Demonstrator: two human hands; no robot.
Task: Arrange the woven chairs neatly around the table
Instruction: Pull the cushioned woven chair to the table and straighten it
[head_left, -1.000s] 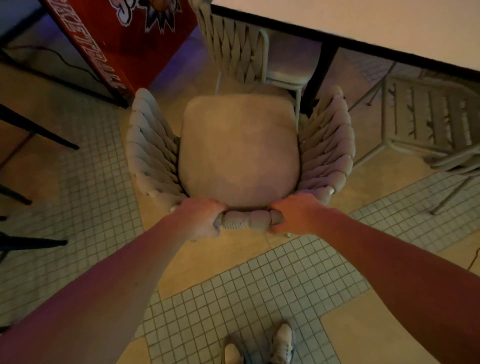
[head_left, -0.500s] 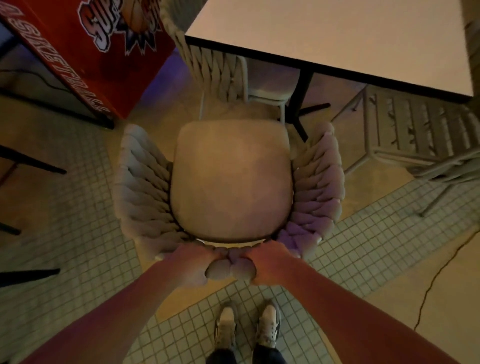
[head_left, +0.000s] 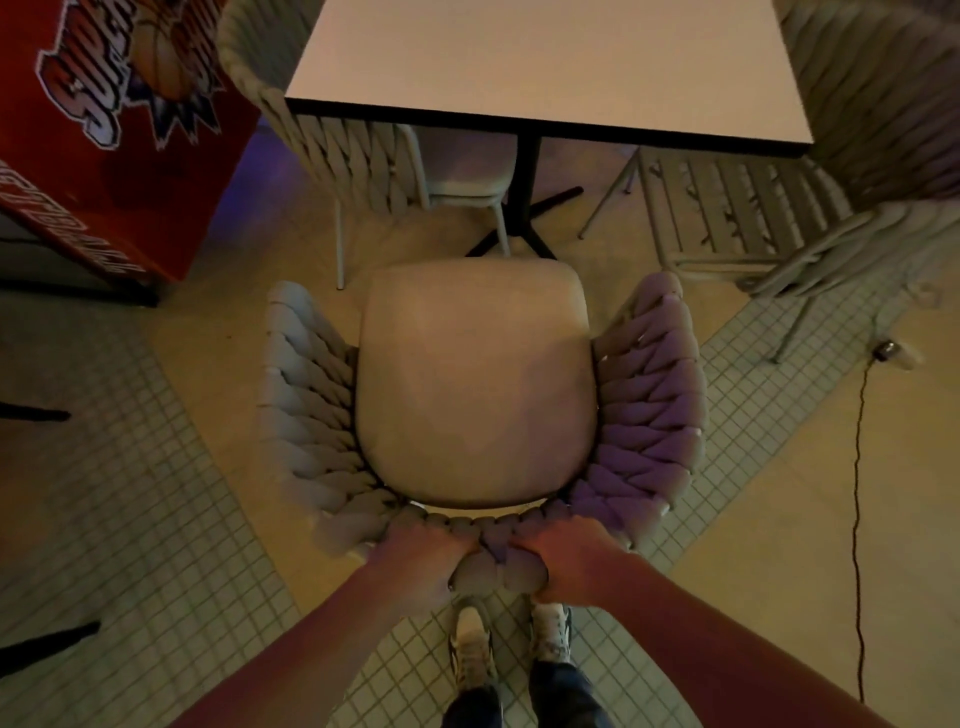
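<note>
A woven chair (head_left: 475, 384) with a beige seat cushion stands right in front of me, facing the white square table (head_left: 545, 67). My left hand (head_left: 415, 558) and my right hand (head_left: 569, 558) both grip the top of its woven backrest, close together. The chair's front edge sits just short of the table's black pedestal leg (head_left: 524, 197). A second woven chair (head_left: 337, 145) is tucked at the table's left side. A third woven chair (head_left: 769, 218) stands at the right side, partly under the tabletop.
A red arcade cabinet (head_left: 109, 140) stands at the upper left. Dark furniture legs (head_left: 31, 415) poke in along the left edge. A black cable (head_left: 860, 519) runs down the floor at the right. My shoes (head_left: 509, 639) are on the tiled strip behind the chair.
The chair in my hands has drawn back away from the table, towards my feet, and more of the tabletop has come into view. Both hands keep their grip on the backrest.
</note>
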